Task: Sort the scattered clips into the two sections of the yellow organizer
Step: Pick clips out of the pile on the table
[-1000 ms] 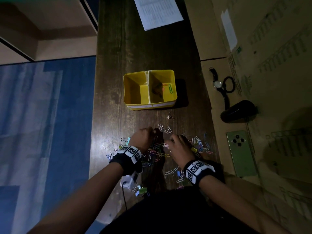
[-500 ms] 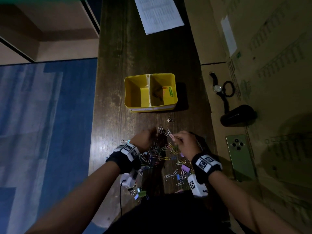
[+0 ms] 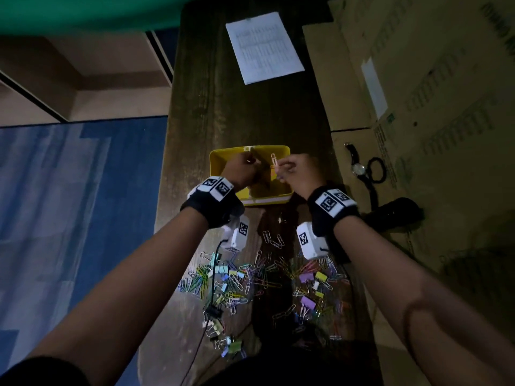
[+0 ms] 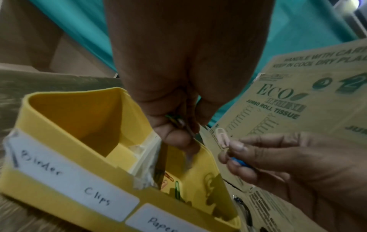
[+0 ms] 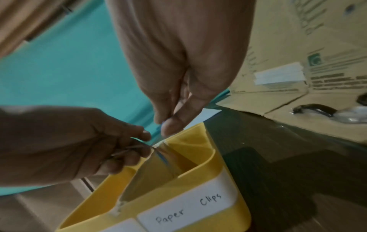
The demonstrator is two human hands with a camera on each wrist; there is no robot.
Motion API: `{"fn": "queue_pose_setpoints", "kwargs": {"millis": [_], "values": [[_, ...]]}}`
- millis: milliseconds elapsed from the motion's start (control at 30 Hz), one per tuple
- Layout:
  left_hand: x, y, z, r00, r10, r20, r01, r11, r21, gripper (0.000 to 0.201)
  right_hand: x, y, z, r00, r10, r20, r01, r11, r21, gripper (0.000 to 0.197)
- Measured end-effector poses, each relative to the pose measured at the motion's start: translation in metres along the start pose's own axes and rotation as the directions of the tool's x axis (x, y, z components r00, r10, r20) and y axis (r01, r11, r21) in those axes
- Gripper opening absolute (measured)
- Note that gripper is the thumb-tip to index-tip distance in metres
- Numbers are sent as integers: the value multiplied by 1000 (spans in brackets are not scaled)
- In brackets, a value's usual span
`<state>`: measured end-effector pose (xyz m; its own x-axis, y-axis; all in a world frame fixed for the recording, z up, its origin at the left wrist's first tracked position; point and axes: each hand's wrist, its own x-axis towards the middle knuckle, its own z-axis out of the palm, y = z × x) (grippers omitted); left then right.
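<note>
The yellow organizer stands mid-table, its sections labelled "Binder Clips" at left and "Paper Clips" at right. Both hands hover over the right section. My left hand grips a few paper clips in curled fingers beside the divider. My right hand pinches a pale paper clip upright, with a blue clip tucked under its fingers. A green and an orange paper clip lie in the right section. The scattered pile of paper clips and binder clips lies near me.
A printed sheet lies at the far end of the dark wooden table. Flattened cardboard on the right bears a wristwatch, a black hair tie and a dark object. Blue floor lies left of the table edge.
Both hands have lifted off the clip pile and moved forward over the organizer, each carrying clips. The camera view has tilted and come closer.
</note>
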<state>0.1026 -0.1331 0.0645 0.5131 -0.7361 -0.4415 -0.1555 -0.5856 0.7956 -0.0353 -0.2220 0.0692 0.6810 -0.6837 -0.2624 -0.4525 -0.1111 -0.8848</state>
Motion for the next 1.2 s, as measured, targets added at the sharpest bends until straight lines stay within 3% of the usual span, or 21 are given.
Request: {"fn": "queue_pose_setpoints", "kwargs": {"millis": [167,367,500,600,767,833,900,967,1033,1133,1200], "values": [[4,1,5,999,-34,35,34,999,-11,16,8,12,0,997,70,40,-64,988,-141,26],[-21,-15,4,991,66,-119,-77,993,-87,20,-5,18,-8,997,71,34,-75,987,142,35],[-59,-26,14,965,186,-187,-194,981,-26,19,-19,32,-9,1000,-12,-4,12,986,165,35],[-84,-49,31,960,207,-187,-210,978,7,18,-28,47,-7,982,-41,184,29,997,69,55],[-107,-80,51,972,195,-130,-191,981,44,27,-30,40,-4,905,78,419,85,930,-357,85],[-107,-92,55,975,212,-72,-200,969,143,24,-32,36,-3,924,31,381,119,924,-363,82],[-102,-106,59,981,191,38,-193,932,307,24,-38,38,-4,972,-150,181,203,925,-322,71],[-97,-117,64,977,165,137,-212,843,495,31,-50,46,-3,956,-289,-54,265,926,-270,49],[-96,-125,70,973,147,176,-223,783,580,42,-72,60,7,935,-322,-149,268,916,-299,31],[-98,-129,80,953,213,217,-305,660,687,57,-114,93,32,990,-140,-11,125,914,-385,18],[-98,-128,86,942,236,239,-333,577,745,59,-141,112,47,992,13,123,50,868,-494,17]]}}
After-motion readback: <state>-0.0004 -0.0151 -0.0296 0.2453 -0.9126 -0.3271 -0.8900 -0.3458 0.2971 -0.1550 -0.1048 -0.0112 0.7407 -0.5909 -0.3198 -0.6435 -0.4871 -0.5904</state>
